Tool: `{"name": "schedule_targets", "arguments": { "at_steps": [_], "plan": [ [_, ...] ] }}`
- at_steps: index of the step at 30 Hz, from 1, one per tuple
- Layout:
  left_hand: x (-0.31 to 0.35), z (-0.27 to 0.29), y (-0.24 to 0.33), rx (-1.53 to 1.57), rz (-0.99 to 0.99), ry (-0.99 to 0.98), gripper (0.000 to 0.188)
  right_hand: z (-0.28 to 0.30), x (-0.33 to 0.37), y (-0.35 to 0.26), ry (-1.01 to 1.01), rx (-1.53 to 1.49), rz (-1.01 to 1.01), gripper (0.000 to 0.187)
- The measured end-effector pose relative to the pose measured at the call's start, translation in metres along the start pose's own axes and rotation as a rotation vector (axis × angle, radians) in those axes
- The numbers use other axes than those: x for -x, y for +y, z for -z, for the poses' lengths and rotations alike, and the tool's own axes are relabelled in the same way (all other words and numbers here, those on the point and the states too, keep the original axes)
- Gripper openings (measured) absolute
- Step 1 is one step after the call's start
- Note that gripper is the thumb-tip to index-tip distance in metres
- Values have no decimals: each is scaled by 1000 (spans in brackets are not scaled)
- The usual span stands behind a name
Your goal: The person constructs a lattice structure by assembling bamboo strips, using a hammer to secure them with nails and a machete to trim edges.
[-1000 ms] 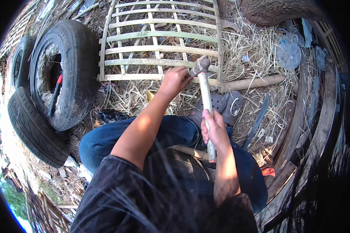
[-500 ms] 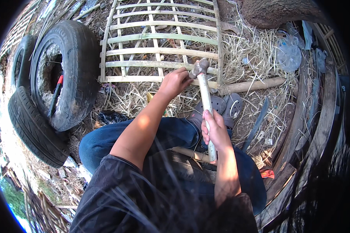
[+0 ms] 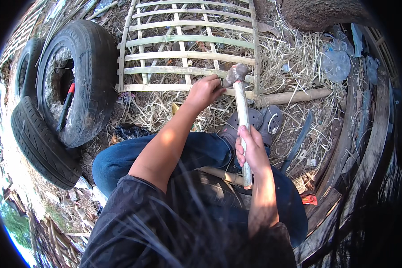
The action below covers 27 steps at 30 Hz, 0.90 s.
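In my right hand (image 3: 253,151) is a hammer (image 3: 241,107), gripped low on its pale wooden handle. Its dull metal head lies over the near right part of a bamboo lattice panel (image 3: 188,55), made of thin slats nailed or tied across uprights; which of these I cannot tell. My left hand (image 3: 205,92) is closed at the panel's near edge, just left of the hammer head. Its fingertips are pinched together, and whatever they hold is hidden or too small to name. The lattice lies on the ground ahead of me.
Worn tyres (image 3: 96,85) stand and lean at the left, with a red-and-black handled tool (image 3: 66,107) inside one. A bamboo pole (image 3: 295,97) lies beyond my grey clogs (image 3: 271,123). Right of them are a long blade (image 3: 298,142), straw shavings, plastic bags (image 3: 336,64) and wooden planks (image 3: 374,120).
The whole view has shifted slightly. The hammer and both hands keep nearly the same places relative to the lattice, with the hammer head a touch farther from my left fingertips.
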State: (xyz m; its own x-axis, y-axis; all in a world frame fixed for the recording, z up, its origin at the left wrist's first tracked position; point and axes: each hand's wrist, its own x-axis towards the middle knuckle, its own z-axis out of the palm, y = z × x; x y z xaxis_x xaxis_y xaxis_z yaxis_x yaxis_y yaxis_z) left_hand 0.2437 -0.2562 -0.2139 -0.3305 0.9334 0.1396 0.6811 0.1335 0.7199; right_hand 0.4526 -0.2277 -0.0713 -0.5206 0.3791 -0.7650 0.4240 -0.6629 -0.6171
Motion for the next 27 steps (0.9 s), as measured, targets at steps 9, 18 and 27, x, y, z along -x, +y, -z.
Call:
{"name": "schedule_targets", "arguments": {
  "at_steps": [9, 18, 27],
  "plan": [
    [-1, -2, -4, 26, -43, 7, 22, 0, 0, -2, -14, 21, 14, 30],
    [-1, -1, -4, 5, -33, 3, 20, -3, -7, 0, 3, 85, -6, 32],
    [0, 15, -4, -254, -61, -107, 56, 3, 0, -1, 17, 40, 3, 30]
  ]
}}
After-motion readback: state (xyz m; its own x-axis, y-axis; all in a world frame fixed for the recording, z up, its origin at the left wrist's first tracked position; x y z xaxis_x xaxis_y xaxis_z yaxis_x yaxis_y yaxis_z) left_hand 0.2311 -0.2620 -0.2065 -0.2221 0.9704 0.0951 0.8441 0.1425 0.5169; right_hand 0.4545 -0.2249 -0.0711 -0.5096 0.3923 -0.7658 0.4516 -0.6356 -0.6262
